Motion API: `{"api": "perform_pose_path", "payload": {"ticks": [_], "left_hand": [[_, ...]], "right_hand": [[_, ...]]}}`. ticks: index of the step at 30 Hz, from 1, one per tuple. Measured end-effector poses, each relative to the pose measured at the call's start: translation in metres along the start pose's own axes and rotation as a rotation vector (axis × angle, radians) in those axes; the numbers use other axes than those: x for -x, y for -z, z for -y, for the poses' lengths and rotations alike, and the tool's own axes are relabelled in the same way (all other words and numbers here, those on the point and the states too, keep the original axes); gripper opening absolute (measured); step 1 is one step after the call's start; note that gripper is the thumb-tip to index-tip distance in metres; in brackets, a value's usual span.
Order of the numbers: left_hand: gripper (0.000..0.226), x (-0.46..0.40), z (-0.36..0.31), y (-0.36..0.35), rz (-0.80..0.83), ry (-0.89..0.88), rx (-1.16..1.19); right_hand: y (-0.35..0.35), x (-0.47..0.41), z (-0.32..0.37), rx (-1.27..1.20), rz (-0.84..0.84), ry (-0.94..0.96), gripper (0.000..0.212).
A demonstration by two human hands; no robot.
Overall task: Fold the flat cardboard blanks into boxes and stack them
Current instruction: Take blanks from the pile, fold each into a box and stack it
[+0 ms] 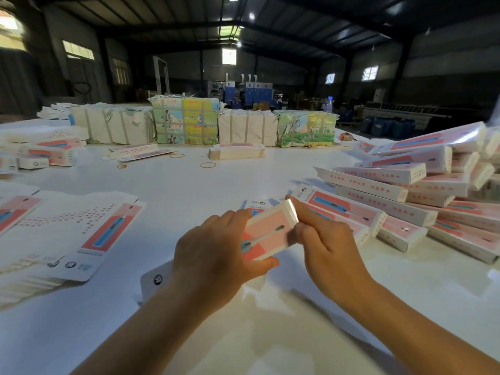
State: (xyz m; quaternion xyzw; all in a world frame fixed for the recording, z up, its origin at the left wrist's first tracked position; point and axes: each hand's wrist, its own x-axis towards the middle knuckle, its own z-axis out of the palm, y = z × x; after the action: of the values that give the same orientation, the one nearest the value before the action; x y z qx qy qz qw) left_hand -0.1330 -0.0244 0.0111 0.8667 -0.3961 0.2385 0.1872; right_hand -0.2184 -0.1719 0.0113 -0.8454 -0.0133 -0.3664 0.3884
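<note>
Pink-and-white carton, one, half-formed: box (266,230) held above the near middle of the desk (189,185), tilted, far end raised. Left hand (216,255) grips its near end, thumb under the lower edge, fingers curled over the top. Right hand (328,246) grips the right side, fingers curled against the far end flap. Both hands are clamped on the one box, close together but not touching each other.

White flap (157,280) with a round black logo shows below the left wrist, lying on the desk.

Left, near: blanks (70,234), a flat fanned pile, printed face up, pink panel with a blue item pictured.

Right, near to middle: boxes (405,201), folded, many, piled loosely in crossing layers; those nearest lie just beyond the right hand.

Middle: rubber bands (207,165), three loose on the desk; a small banded bundle (236,151) of blanks; a few loose blanks to its left.

Far left: more folded boxes (51,152), a low heap.

Far edge: packs (186,121) in a row, strapped, some wrapped in plain white, some in coloured picture paper; contents not visible.

Behind the row: bottle (329,104), clear, blue cap, upright.
</note>
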Motion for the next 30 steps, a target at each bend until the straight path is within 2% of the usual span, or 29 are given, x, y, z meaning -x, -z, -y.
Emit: {"api": "perform_pose_path", "payload": {"ticks": [4,7,9,11,13,15,19,23,25,27,30], "left_hand": [[0.083,0.0,-0.003,0.002,-0.001,0.016,0.01],[0.075,0.001,-0.006,0.004,-0.023,-0.007,0.001],[0.072,0.0,-0.009,0.006,0.01,0.006,-0.069],[0.072,0.0,-0.008,0.002,-0.013,0.005,-0.087],[0.064,-0.001,-0.007,0.004,-0.023,0.003,0.001],[0.059,-0.003,-0.002,0.004,-0.067,-0.033,0.0],[0.059,-0.005,0.017,-0.001,0.034,0.017,-0.098],[0.063,-0.009,0.029,-0.001,0.136,-0.03,-0.132],[0.069,-0.009,0.033,-0.002,0.225,-0.029,-0.075],[0.081,-0.006,0.034,0.002,0.261,-0.047,-0.068],[0.094,-0.008,0.034,0.005,0.122,-0.112,-0.118]], "right_hand": [[0.0,0.003,0.005,0.199,0.047,0.057,0.028],[-0.001,0.002,0.005,0.441,0.075,0.07,0.05],[-0.002,0.003,0.006,0.539,0.093,0.103,0.054],[-0.005,0.004,0.005,0.468,0.097,0.054,0.048],[-0.009,0.006,0.004,0.304,0.106,-0.054,0.054],[-0.012,0.008,0.002,0.242,0.154,-0.091,0.059],[-0.011,0.007,0.001,0.16,0.287,-0.033,0.061],[-0.008,0.004,-0.006,0.328,0.358,0.108,0.086],[-0.005,0.002,-0.012,0.421,0.389,0.282,0.08],[-0.003,0.0,-0.014,0.503,0.373,0.396,0.063],[0.001,-0.007,-0.022,0.649,0.301,0.433,0.053]]}}
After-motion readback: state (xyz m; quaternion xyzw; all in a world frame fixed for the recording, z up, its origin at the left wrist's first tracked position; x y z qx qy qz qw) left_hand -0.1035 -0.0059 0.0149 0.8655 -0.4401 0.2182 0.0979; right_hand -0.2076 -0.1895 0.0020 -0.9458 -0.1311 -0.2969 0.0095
